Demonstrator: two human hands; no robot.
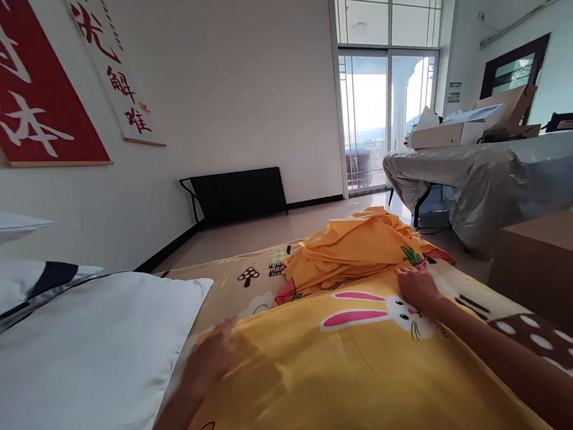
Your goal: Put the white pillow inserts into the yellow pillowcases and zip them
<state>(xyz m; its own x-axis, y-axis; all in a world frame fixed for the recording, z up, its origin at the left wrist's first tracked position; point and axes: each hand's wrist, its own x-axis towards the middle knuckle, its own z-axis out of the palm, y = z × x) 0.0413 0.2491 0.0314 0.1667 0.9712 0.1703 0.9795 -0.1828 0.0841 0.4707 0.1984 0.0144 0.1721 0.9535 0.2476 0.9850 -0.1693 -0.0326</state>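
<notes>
A yellow bunny-print cloth is spread out in front of me, with a white rabbit and pink ears near its far right corner. My right hand is closed on that far right corner, its fingers curled in. At the far left corner, my left hand rests on or against the cloth's edge; motion smears its fingers, so I cannot tell whether they grip. Just beyond the far edge lies a crumpled heap of orange-yellow fabric with carrot prints.
Beneath lies a beige patterned sheet. White pillows are at the left. On the right stand a brown cardboard box and a plastic-covered table bearing open boxes. A black folded panel leans against the wall.
</notes>
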